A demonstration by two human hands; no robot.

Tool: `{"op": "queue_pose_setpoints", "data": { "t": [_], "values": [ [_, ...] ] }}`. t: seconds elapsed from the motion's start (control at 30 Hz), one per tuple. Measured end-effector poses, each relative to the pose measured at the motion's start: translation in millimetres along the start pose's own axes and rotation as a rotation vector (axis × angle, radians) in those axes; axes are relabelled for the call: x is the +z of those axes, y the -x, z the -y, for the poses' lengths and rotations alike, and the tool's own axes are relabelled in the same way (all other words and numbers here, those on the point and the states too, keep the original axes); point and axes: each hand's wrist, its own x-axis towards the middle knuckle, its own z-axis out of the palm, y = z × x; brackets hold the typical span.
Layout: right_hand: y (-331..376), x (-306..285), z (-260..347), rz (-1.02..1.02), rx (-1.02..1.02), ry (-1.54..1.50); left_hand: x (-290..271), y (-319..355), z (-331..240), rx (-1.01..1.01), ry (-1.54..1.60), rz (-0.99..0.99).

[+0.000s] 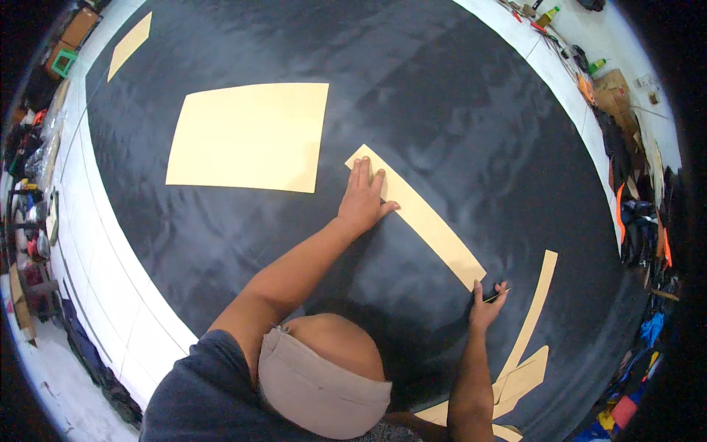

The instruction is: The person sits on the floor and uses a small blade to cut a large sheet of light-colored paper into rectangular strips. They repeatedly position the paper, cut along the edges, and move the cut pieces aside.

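A long, narrow strip of tan card (423, 215) lies slantwise on a wide black sheet (442, 88). My left hand (361, 200) presses flat on its upper end, with fingers and thumb spread. By the strip's lower right end, my right hand (484, 309) pinches a thin, pencil-like stick (497, 295). The thumb of that hand is close to the strip's corner; whether it touches cannot be made out. Left of the strip and apart from it lies a large, four-sided piece of tan card (249, 138).
Another narrow tan strip (536, 306) and overlapping card pieces (526, 377) lie beside my right forearm. A small tan piece (130, 46) is at the far left. White floor tiles (110, 287) border the sheet. Boxes (615, 96), bottles (549, 16) and clutter line the walls.
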Motion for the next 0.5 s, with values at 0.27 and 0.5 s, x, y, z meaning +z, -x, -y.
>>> {"op": "queue_pose_setpoints", "data": {
  "t": [0.27,0.5],
  "values": [
    [1.9,-0.4,0.3,0.003,0.009,-0.007,-2.6,0.3,-0.9,0.024,-0.006,-0.030],
    [1.6,-1.8,-1.3,-0.004,0.026,-0.021,-19.0,-13.7,-17.5,-0.038,-0.118,0.133]
  ]
}}
